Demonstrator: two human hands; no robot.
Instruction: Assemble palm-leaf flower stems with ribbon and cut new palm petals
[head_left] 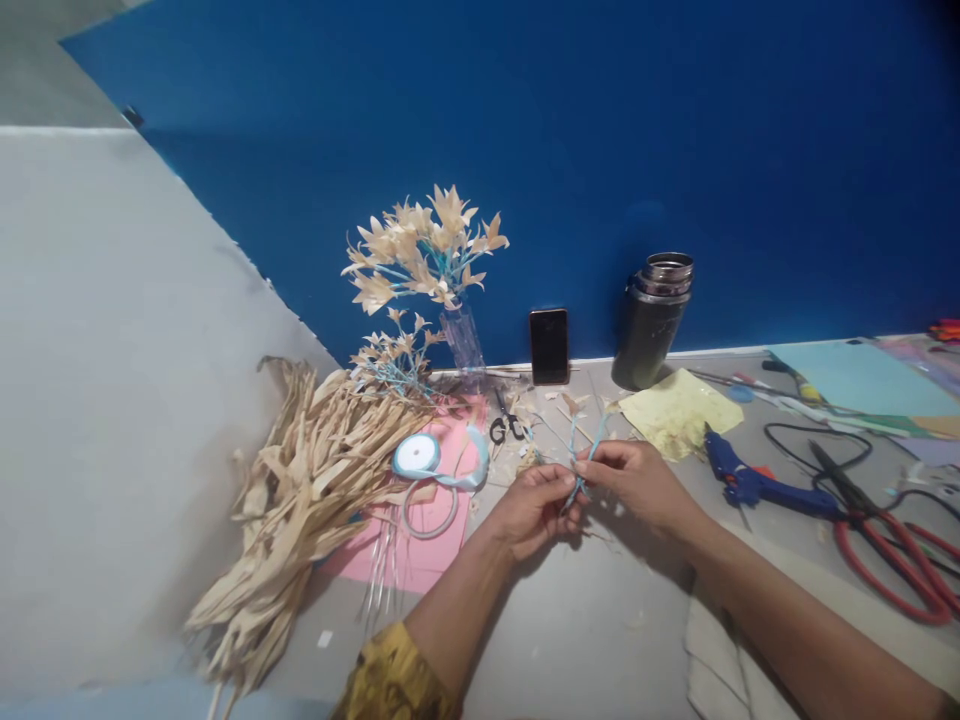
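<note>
In the middle of the table both my hands meet on a small bunch of blue-wrapped flower stems (575, 450), topped with little dried-husk blooms. My left hand (541, 505) pinches the lower ends between thumb and fingers. Higher up, the fingers of my right hand (630, 478) close on the same stems. To the left of my hands lie a roll of light blue ribbon (417, 455) and a grey ring-shaped coil (430, 532), on pink paper (420, 567). Finished husk flowers (427, 245) stand behind in a clear vase (463, 340).
Dried corn husks (300, 500) are heaped at left. A phone (549, 346) and a dark flask (654, 322) stand against the blue wall. On the right lie yellow paper (679, 410), a blue glue gun (765, 485), cables and red-handled scissors (885, 560).
</note>
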